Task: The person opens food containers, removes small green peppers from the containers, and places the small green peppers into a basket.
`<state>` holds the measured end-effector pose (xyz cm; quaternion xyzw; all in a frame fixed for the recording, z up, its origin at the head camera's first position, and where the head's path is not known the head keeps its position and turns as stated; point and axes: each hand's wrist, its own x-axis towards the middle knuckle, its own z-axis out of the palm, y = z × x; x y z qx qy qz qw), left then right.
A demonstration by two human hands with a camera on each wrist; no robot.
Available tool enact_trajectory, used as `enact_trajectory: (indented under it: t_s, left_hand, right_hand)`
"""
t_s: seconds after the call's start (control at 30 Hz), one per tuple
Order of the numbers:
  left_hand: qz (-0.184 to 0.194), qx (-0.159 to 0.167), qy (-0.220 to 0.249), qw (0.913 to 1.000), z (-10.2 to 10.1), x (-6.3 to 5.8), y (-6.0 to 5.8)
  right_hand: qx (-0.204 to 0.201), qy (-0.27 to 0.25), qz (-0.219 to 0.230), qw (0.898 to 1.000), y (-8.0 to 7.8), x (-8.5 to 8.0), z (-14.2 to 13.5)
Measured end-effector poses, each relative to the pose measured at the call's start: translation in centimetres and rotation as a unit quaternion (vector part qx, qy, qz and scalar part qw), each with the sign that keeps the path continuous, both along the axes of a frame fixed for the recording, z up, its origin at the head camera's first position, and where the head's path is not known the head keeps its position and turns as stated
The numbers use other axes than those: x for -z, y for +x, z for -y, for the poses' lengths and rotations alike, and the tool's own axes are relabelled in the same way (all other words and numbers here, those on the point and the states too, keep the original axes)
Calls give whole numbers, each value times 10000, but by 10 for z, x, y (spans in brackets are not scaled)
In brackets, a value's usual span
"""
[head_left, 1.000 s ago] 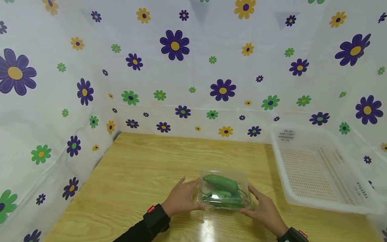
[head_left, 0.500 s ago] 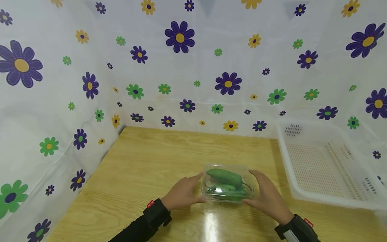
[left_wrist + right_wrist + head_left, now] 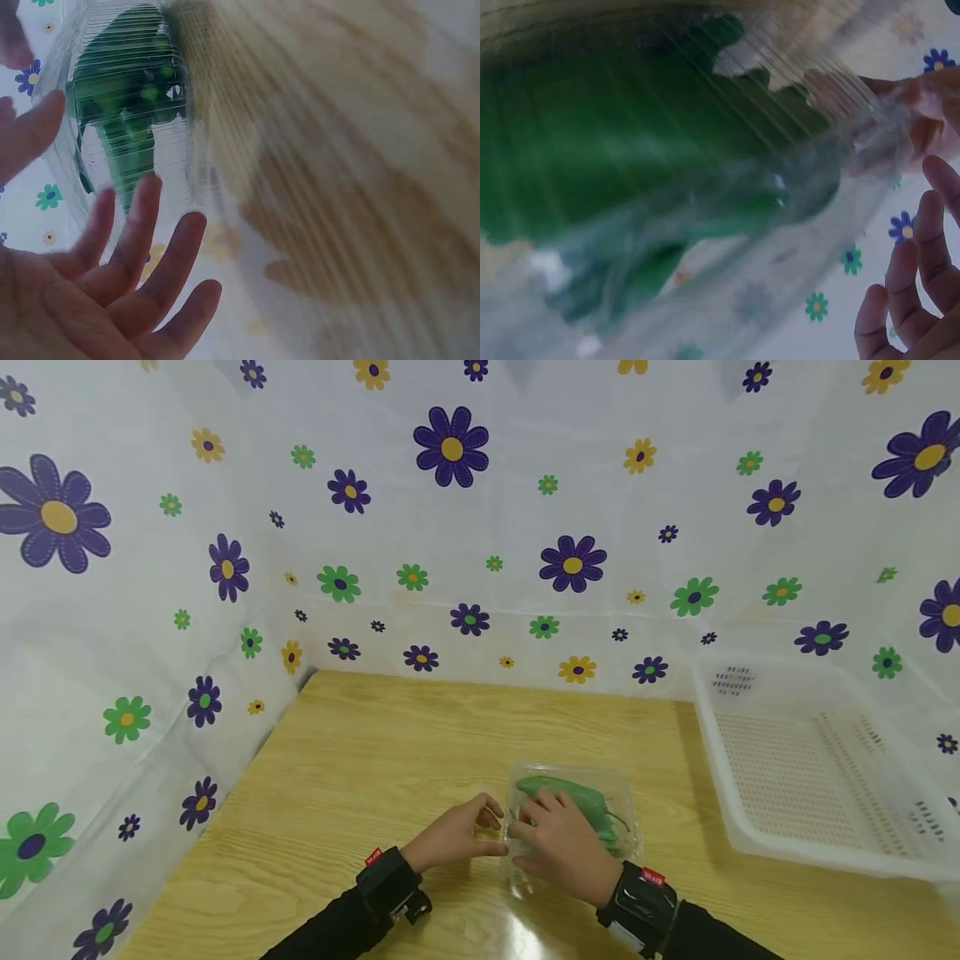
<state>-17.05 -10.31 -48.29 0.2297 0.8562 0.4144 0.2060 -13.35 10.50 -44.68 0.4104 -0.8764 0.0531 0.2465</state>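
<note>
A clear plastic box (image 3: 632, 802) stands on the wooden table with several green peppers (image 3: 591, 803) inside, their thin stems showing at the right. Just off the box's left side is my left hand (image 3: 461, 837), its fingers spread loosely, as the left wrist view also shows. My right hand (image 3: 566, 847) reaches across the top of the box to its left edge, hiding the front peppers. Seen from the right wrist, the fingers (image 3: 904, 277) are loosely bent beside the box corner and grip nothing.
To the right stands a white plastic basket (image 3: 738, 827) with a perforated bottom. A white flower-print cloth (image 3: 375, 552) hangs behind the table (image 3: 360, 752) and along its sides.
My right hand has left the box's right side and crossed over its top to the left edge. My left hand's fingers have bent a little beside the box. The view has shifted slightly.
</note>
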Motion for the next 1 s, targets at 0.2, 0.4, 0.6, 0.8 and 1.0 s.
enact_trajectory:
  t_s: [0.2,0.4,0.6,0.8,1.0]
  left_hand:
    - [460,245,303,9982,-5,2,-6]
    - [750,379,502,9952,-4,1,-6]
    - [880,399,634,9933,-3,3,-7]
    - [897,497,630,9927,-7,6,-8]
    - [969,573,657,9915,-9,4,-8]
  right_hand:
    - [-209,44,162,9996,-8,8,5]
    - [-282,-37,208,9994,-10,13,9]
    - [-348,-209,409,9983,-10,11,10]
    - [-473,-301,419,9975,-8,10,8]
    - [-492,-232,316,9980,-8,10,7]
